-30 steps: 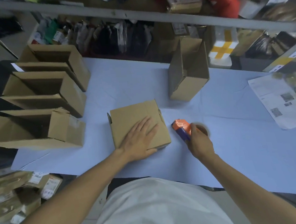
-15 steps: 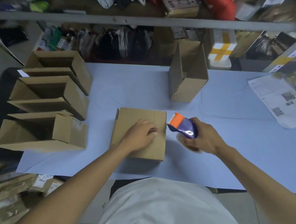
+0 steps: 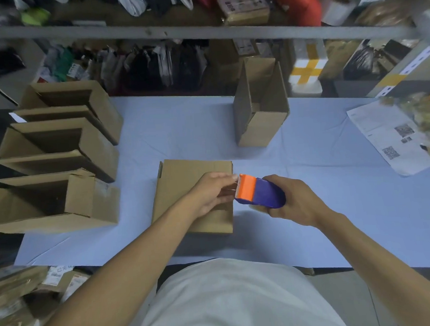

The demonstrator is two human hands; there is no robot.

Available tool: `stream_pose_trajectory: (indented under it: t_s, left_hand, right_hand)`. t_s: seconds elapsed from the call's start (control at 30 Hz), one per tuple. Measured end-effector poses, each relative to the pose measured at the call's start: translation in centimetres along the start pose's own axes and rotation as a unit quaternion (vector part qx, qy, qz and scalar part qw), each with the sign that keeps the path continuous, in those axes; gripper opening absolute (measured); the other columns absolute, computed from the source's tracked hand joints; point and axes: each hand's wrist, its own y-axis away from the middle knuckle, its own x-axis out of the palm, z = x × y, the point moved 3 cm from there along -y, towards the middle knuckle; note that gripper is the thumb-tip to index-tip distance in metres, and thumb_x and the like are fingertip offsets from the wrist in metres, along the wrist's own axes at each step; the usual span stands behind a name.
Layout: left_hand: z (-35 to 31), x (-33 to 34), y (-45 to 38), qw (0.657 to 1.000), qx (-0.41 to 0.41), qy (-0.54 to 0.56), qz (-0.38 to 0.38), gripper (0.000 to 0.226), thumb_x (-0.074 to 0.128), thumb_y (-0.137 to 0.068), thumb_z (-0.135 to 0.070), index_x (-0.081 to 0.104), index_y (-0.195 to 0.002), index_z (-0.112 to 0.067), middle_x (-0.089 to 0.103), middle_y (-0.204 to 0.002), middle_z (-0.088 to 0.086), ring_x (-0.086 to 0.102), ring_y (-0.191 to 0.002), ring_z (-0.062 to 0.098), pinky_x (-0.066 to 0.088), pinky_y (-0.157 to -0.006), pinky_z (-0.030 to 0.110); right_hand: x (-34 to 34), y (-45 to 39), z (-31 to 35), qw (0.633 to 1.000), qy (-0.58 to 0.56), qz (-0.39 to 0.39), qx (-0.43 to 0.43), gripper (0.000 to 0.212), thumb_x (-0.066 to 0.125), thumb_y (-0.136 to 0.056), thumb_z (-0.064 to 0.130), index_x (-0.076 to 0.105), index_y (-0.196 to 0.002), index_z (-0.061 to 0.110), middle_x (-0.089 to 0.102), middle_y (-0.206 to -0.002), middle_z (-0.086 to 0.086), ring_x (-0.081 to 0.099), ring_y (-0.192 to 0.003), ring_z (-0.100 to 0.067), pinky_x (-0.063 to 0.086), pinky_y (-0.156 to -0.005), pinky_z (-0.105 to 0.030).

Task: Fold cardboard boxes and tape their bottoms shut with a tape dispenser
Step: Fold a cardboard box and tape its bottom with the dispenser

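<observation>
The right hand (image 3: 294,203) has lifted the dispenser (image 3: 260,194) off the counter (image 3: 338,192), where it rested a second ago, and now grips it in the air just off the box's (image 3: 184,180) right edge, orange end pointing left. The left hand (image 3: 211,192), which lay flat on the box top, has curled and moved right; its fingertips (image 3: 231,178) now meet the dispenser's toothed end. The box has turned, so its sides run nearly square to the counter's near edge.

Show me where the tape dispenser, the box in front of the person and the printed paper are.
tape dispenser (image 3: 267,193), head view, blue body
box (image 3: 182,180), head view, top face
printed paper (image 3: 385,138), head view, middle
</observation>
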Motion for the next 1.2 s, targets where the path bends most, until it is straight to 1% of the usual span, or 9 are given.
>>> stream_pose_trajectory:
  t_s: [0.17,0.37,0.57,0.73,0.87,0.93,1.0,1.07,1.2]
  left_hand:
    - [0.1,-0.3,0.0,1.000,-0.010,0.010,-0.024,0.014,0.056,-0.097,-0.006,0.067,-0.092,-0.012,0.072,-0.081,-0.001,0.069,-0.074,0.010,0.056,-0.069,0.025]
    - [0.1,0.6,0.1,0.997,-0.013,-0.071,-0.019,0.023,0.048,-0.094,0.002,0.067,-0.105,-0.004,0.071,-0.089,0.008,0.069,-0.080,0.015,0.057,-0.078,0.026]
    - [0.0,-0.2,0.0,0.996,0.014,-0.065,-0.066,0.017,0.056,-0.091,0.006,0.068,-0.092,-0.007,0.069,-0.085,0.009,0.068,-0.075,0.016,0.057,-0.072,0.027]
    - [-0.2,-0.8,-0.2,0.975,0.029,-0.138,-0.172,0.017,0.064,-0.082,0.007,0.070,-0.081,-0.008,0.072,-0.082,0.011,0.071,-0.076,0.020,0.060,-0.071,0.031]
    - [-0.7,-2.1,0.3,0.957,0.024,-0.172,-0.230,0.025,0.065,-0.079,0.008,0.070,-0.068,-0.014,0.070,-0.071,0.004,0.067,-0.059,0.013,0.055,-0.058,0.024]
    - [-2.3,-6.6,1.0,0.932,0.032,-0.168,-0.319,0.026,0.064,-0.081,0.004,0.070,-0.068,-0.017,0.068,-0.069,0.004,0.063,-0.063,0.017,0.054,-0.067,0.026]
    - [-4.8,-11.7,2.1,0.914,0.054,-0.123,-0.382,0.016,0.066,-0.082,0.005,0.071,-0.075,-0.008,0.067,-0.070,0.007,0.062,-0.069,0.021,0.056,-0.074,0.030]
    - [-6.1,-12.8,2.2,0.930,0.066,-0.118,-0.343,0.012,0.065,-0.083,0.009,0.069,-0.078,-0.001,0.066,-0.065,0.005,0.062,-0.063,0.016,0.056,-0.065,0.023]
    - [-4.5,-5.4,0.6,0.968,0.049,-0.174,-0.174,0.010,0.064,-0.086,0.008,0.069,-0.093,0.004,0.065,-0.071,0.009,0.057,-0.054,0.011,0.052,-0.058,0.018]
  right_hand:
    - [0.3,0.0,0.0,1.000,-0.020,0.008,-0.001,0.057,0.081,-0.072,0.047,0.051,-0.120,0.038,0.062,-0.101,0.022,0.062,-0.088,-0.004,0.047,-0.069,-0.014]
    - [0.6,-0.4,0.0,0.999,-0.046,0.006,-0.006,0.062,0.081,-0.068,0.038,0.052,-0.122,0.034,0.063,-0.105,0.018,0.060,-0.091,-0.003,0.046,-0.070,-0.014]
    - [0.6,-0.5,-0.3,1.000,-0.013,0.013,-0.017,0.063,0.085,-0.071,0.038,0.051,-0.124,0.032,0.060,-0.105,0.019,0.060,-0.089,-0.008,0.043,-0.070,-0.011]
    - [0.5,-1.0,0.0,0.999,0.036,0.028,-0.024,0.056,0.081,-0.073,0.049,0.051,-0.119,0.036,0.060,-0.098,0.021,0.059,-0.082,-0.002,0.042,-0.066,-0.013]
    - [0.3,-1.8,-0.2,0.994,0.083,0.064,-0.043,0.053,0.077,-0.071,0.045,0.052,-0.117,0.034,0.062,-0.098,0.017,0.059,-0.081,-0.010,0.049,-0.067,-0.025]
    - [-1.3,-0.6,-3.3,0.984,0.161,0.080,-0.005,0.048,0.073,-0.069,0.043,0.053,-0.111,0.035,0.065,-0.096,0.015,0.058,-0.080,-0.014,0.050,-0.069,-0.031]
    - [-3.3,1.4,-7.1,0.972,0.208,0.095,0.059,0.045,0.074,-0.067,0.042,0.055,-0.107,0.035,0.067,-0.093,0.014,0.059,-0.080,-0.013,0.049,-0.069,-0.030]
    - [-4.5,2.1,-8.6,0.977,0.175,0.082,0.086,0.045,0.079,-0.068,0.042,0.057,-0.107,0.037,0.066,-0.088,0.018,0.061,-0.079,-0.013,0.047,-0.067,-0.027]
    - [-3.8,0.0,-4.9,0.997,0.063,0.007,0.035,0.045,0.079,-0.069,0.056,0.055,-0.104,0.045,0.062,-0.085,0.028,0.060,-0.077,-0.001,0.044,-0.060,-0.014]
